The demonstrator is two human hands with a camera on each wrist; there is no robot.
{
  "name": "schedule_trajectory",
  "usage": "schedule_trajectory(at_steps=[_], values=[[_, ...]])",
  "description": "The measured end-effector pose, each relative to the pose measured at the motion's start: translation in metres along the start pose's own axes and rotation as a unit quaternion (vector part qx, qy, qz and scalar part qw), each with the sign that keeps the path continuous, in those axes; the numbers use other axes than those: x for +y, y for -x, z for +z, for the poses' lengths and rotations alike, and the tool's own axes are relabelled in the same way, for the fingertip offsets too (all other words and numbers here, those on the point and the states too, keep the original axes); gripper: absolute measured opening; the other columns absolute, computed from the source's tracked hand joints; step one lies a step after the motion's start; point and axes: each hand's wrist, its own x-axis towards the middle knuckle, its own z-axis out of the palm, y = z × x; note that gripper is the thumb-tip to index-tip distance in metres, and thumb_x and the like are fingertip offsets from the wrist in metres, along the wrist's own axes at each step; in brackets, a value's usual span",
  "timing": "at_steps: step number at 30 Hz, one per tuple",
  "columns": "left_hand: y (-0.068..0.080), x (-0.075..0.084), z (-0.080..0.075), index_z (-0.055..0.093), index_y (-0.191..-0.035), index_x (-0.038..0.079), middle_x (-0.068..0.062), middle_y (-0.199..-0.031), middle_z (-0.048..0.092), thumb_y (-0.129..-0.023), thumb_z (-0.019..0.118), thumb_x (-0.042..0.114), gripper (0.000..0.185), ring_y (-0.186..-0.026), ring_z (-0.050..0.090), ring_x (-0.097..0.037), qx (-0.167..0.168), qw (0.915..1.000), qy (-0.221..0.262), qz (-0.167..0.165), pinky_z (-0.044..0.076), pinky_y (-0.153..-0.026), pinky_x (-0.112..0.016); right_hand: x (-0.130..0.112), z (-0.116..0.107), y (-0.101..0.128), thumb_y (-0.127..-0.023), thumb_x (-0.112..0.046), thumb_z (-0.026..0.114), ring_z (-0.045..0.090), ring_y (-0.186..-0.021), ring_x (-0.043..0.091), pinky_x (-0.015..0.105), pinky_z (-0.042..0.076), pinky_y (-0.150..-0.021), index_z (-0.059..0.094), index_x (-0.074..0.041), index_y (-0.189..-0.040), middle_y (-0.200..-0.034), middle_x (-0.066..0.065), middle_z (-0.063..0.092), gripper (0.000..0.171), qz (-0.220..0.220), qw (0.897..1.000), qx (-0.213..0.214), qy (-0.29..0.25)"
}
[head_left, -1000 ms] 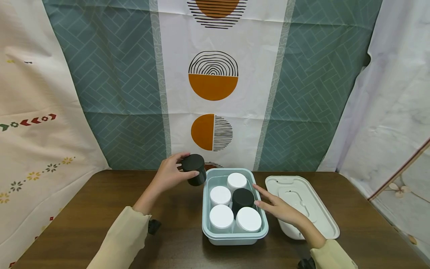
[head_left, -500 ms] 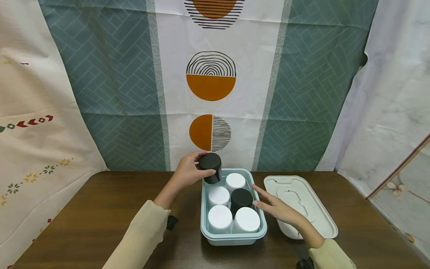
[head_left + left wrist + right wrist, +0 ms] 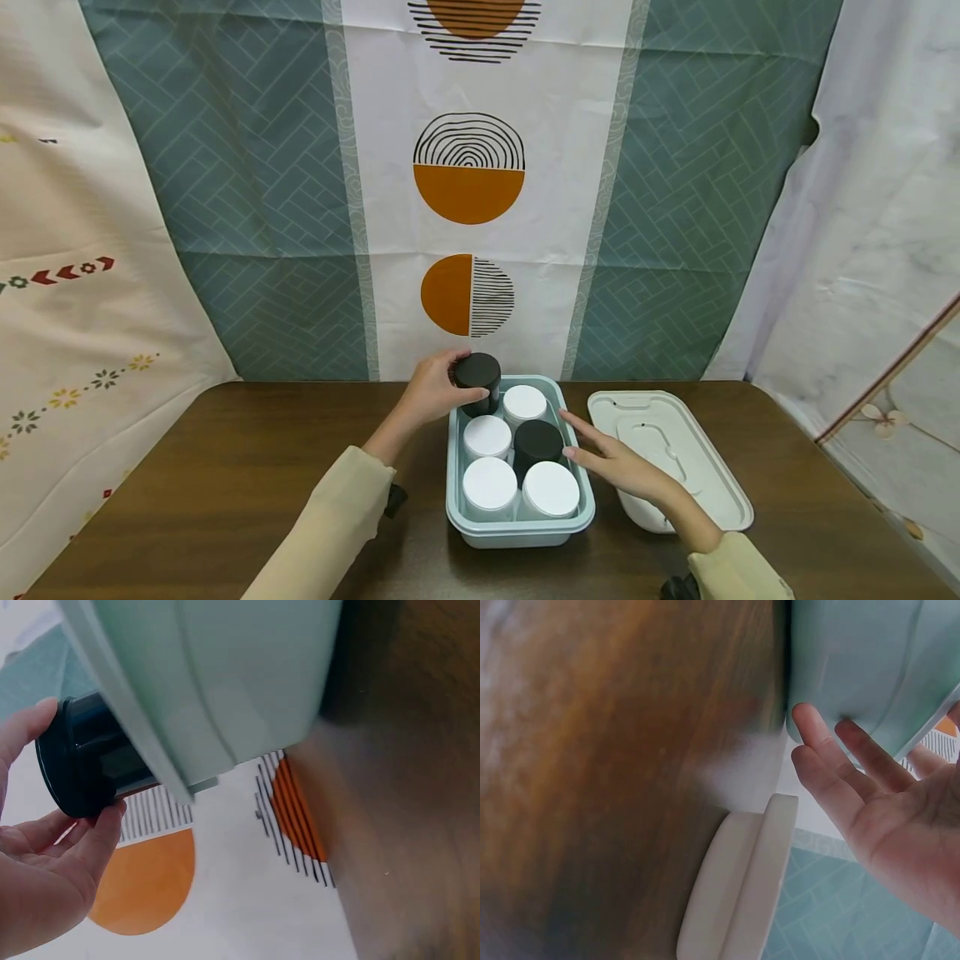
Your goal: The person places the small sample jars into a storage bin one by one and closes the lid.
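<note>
A pale blue bin (image 3: 581, 510) stands on the brown table (image 3: 225, 475) and holds several round jars: white-lidded ones (image 3: 489, 485) and a black one (image 3: 538, 442). My left hand (image 3: 435, 393) grips another black jar (image 3: 478, 379) and holds it in the bin's far left corner. In the left wrist view that black jar (image 3: 79, 761) shows above the bin's wall (image 3: 225, 690), with my thumb and fingers round it. My right hand (image 3: 611, 458) lies with straight fingers against the bin's right rim; in the right wrist view its fingers (image 3: 832, 761) touch the bin's side (image 3: 855, 660).
The bin's white lid (image 3: 675, 454) lies upside down on the table just right of the bin, under my right forearm. A patterned curtain (image 3: 468, 192) hangs close behind the table's far edge. Pale cloths hang to the left and right.
My left hand has carried the black jar rightward from beside the bin and lowered it into the bin's far left corner. My right hand has stayed at the rim.
</note>
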Motion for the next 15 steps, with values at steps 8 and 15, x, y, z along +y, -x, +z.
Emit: schedule_trajectory(at_steps=[8,15], values=[[-0.002,-0.014,0.011,0.051,-0.125,-0.002,-0.016,-0.123,0.054,-0.071,0.077,0.019,0.063,-0.106,0.051,-0.029,-0.018,0.9996,-0.021,0.000,0.044,-0.091,-0.040,-0.003,0.000,0.001,-0.096,-0.024,0.046,0.026,-0.127,0.049,0.048,0.044,-0.089,0.014,-0.007,-0.146,-0.148,0.025,0.010,0.062,-0.008,1.000,-0.009,-0.013],[0.001,-0.018,0.015,0.054,-0.124,0.000,-0.015,-0.126,0.053,-0.070,0.078,0.024,0.064,-0.111,0.047,-0.032,-0.036,0.9973,-0.064,0.000,0.038,-0.094,-0.047,-0.002,0.000,0.000,-0.096,-0.024,0.046,0.024,-0.128,0.049,0.048,0.043,-0.090,0.014,-0.007,-0.146,-0.149,0.024,0.008,0.062,-0.006,1.000,-0.009,-0.017]])
